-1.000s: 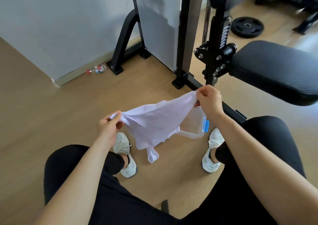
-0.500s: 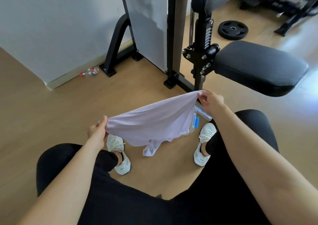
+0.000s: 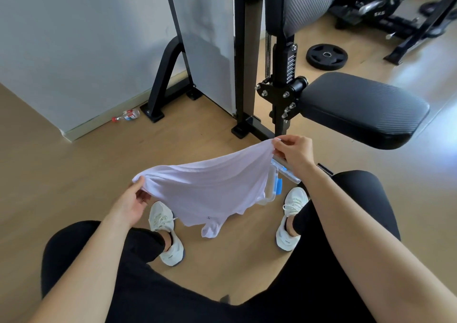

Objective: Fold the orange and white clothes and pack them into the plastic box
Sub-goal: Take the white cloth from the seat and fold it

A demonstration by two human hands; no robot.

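Head view: the white garment (image 3: 210,189) hangs in the air above the floor (image 3: 74,174), stretched between both hands. The left hand (image 3: 131,204) pinches its near-left edge, and the right hand (image 3: 294,152) grips bunched cloth at the far-right edge. The middle sags and a sleeve dangles, so it looks light, thin and limp. It is best held by seams or corners to keep it from crumpling. The plastic box (image 3: 272,186) sits on the floor between the shoes (image 3: 165,236), partly hidden behind the cloth. No orange clothing shows.
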